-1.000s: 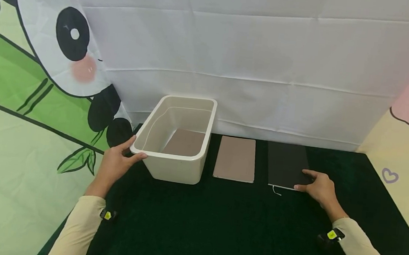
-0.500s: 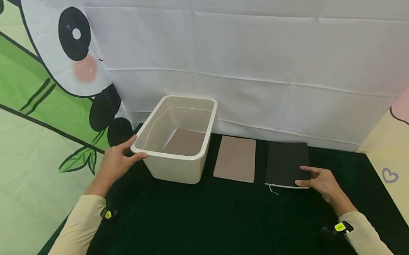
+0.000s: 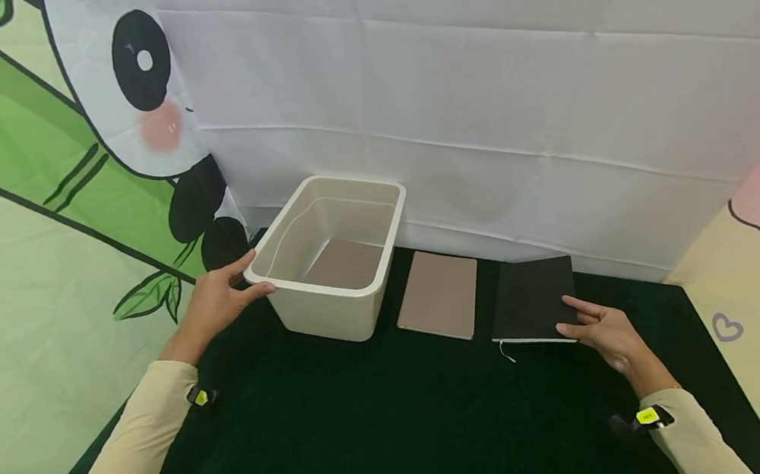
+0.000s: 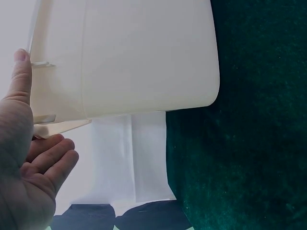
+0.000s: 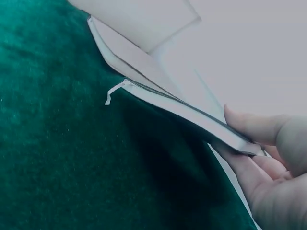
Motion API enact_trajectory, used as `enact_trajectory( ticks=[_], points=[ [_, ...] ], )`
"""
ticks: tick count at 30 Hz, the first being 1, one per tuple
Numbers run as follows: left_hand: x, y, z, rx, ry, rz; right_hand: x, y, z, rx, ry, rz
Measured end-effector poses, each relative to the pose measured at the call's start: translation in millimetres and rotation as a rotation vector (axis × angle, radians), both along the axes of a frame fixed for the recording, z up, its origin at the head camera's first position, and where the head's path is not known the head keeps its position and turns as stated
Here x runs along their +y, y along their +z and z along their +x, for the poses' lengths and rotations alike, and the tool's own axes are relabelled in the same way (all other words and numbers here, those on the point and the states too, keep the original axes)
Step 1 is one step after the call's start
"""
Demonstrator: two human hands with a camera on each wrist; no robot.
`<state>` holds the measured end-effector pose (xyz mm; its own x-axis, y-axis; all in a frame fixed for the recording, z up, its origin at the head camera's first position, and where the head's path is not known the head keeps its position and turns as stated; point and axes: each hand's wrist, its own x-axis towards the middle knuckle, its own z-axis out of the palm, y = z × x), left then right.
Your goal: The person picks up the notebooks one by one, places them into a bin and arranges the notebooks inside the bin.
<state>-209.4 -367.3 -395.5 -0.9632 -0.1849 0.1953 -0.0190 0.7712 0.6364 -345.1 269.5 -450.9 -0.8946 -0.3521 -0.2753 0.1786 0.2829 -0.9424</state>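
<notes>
My right hand (image 3: 607, 337) pinches a black notebook (image 3: 531, 297) by its right edge, thumb on top and fingers underneath. In the right wrist view the notebook (image 5: 180, 110) slants, its held side raised off the cloth, and a white ribbon bookmark (image 5: 112, 92) hangs from its pages. My left hand (image 3: 217, 304) holds the near left corner of a cream plastic bin (image 3: 327, 314); in the left wrist view its thumb (image 4: 20, 79) lies along the rim. On the bin's floor lies a flat pinkish-brown notebook-like thing (image 3: 347, 264).
A pinkish-brown notebook (image 3: 438, 296) lies flat between the bin and the black notebook. Dark green cloth (image 3: 390, 421) covers the table. A white backdrop (image 3: 473, 124) rises right behind the bin, with printed panels at both sides.
My right hand has taken the black notebook's right edge and lifted it, so that it now tilts up on that side. My left hand has stayed at the bin's corner.
</notes>
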Motion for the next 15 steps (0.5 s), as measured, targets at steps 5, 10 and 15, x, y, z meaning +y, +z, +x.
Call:
enact_trajectory(
  ticks=[5, 10, 15],
  points=[
    [0.3, 0.7, -0.3, 0.011, -0.012, 0.005, 1.4, 1.8, 2.6, -0.029, -0.01, -0.074],
    [0.7, 2.0, 0.2, 0.018, -0.021, 0.006, 0.9, 8.2, 6.6, -0.054, -0.005, -0.145],
    [0.3, 2.8, 1.1, 0.008, -0.018, 0.004, -3.4, 20.4, 8.6, -0.064, 0.0, -0.172]
  ],
)
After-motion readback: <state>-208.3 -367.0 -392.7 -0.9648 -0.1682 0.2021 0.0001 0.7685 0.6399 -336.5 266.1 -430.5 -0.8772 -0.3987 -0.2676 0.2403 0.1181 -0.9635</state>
